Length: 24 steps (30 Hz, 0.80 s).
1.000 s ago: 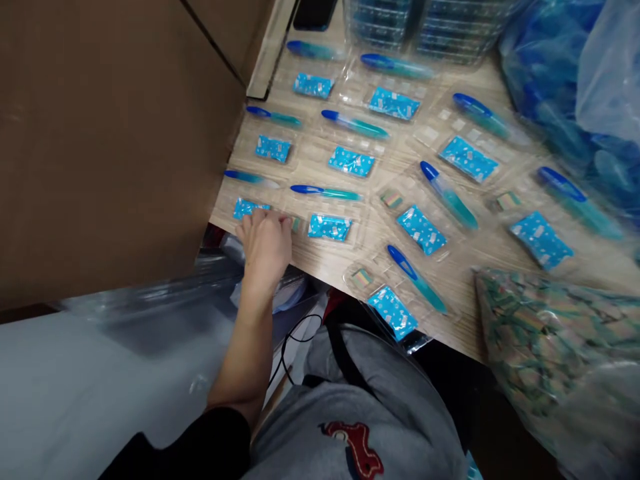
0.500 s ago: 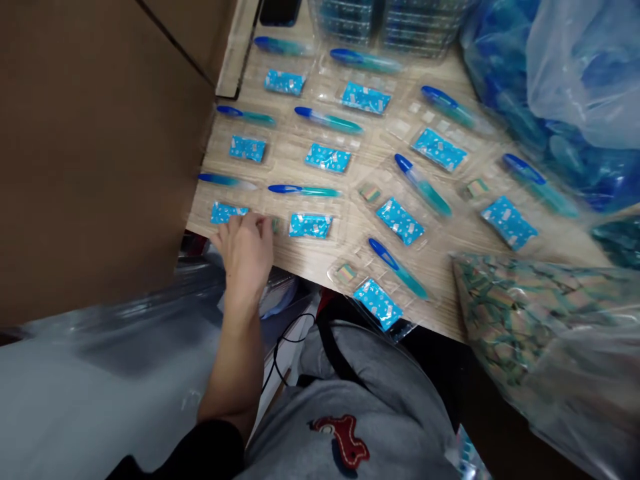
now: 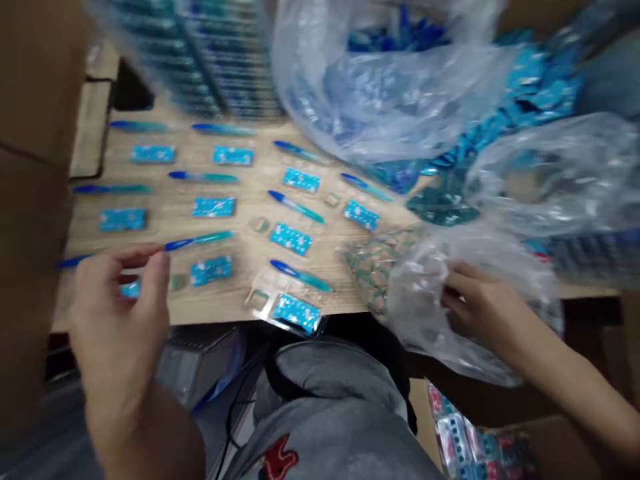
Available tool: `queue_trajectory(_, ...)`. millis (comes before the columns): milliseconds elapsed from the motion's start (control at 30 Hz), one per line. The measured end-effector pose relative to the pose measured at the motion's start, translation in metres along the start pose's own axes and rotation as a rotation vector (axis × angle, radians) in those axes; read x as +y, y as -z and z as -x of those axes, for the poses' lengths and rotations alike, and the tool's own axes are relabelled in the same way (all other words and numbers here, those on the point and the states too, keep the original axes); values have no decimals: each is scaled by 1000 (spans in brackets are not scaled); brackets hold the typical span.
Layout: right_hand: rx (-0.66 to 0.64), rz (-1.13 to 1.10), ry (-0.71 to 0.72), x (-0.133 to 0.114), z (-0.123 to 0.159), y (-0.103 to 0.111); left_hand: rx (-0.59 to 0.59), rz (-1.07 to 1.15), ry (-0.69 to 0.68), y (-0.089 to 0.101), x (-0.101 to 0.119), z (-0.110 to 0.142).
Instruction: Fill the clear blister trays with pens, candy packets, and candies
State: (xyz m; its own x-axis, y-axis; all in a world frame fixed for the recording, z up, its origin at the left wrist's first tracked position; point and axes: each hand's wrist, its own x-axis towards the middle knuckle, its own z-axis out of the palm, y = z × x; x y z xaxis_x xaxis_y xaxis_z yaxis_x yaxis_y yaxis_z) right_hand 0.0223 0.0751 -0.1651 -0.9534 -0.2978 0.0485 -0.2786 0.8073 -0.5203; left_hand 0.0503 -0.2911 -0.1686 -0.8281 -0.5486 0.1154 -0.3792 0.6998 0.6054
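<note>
My left hand [image 3: 120, 307] hovers above the near left edge of the wooden table [image 3: 175, 223], fingers loosely apart and nothing visible in them. It is closest to a blue pen [image 3: 200, 240] and a blue packet [image 3: 131, 289], which lie in clear trays. My right hand [image 3: 475, 303] is closed on the crinkled mouth of a clear plastic bag [image 3: 425, 293] holding several small striped pieces [image 3: 375, 263]. Several more clear trays, each with a pen [image 3: 295, 205] and a packet [image 3: 291, 238], lie in rows across the table. The whole view is blurred.
Big clear bags [image 3: 380, 87] of blue items fill the back right. Stacks of trays [image 3: 220, 60] stand at the back. A cardboard wall [image 3: 25, 167] runs along the left. One tray [image 3: 295, 311] overhangs the near edge. A box of coloured packs [image 3: 465, 440] sits low right.
The view has swung right and up. My left hand has lifted off the near left tray and pulled back. My right hand has come into view, gripping the bag.
</note>
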Motion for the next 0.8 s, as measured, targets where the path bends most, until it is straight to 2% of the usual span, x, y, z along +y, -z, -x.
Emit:
queue_trajectory(33,-18,-44,-19,1,7,7,-27,94,-43,-4,15,6)
queue_trajectory(100,-24,-201,-112,-2,19,19,-159,272,-170,-15,48,19)
queue_trajectory(233,38,-651,-360,-11,33,31,-519,501,-616,-41,116,51)
queue_trajectory(300,63,-843,-400,-12,38,33,-650,552,-813,-54,145,63)
queue_trajectory(367,111,-954,-388,-12,43,33,-725,575,-911,-66,165,73)
queue_trajectory(467,224,-1000,-334,-11,50,30,-797,582,-953,-79,181,82)
queue_trajectory(600,342,-951,-281,-9,54,25,-781,580,-938,-86,186,93)
queue_trajectory(700,385,-896,-236,-8,54,23,-754,606,-828,-87,186,97)
queue_trajectory(800,352,-956,-225,-8,54,24,-766,667,-659,-86,187,94)
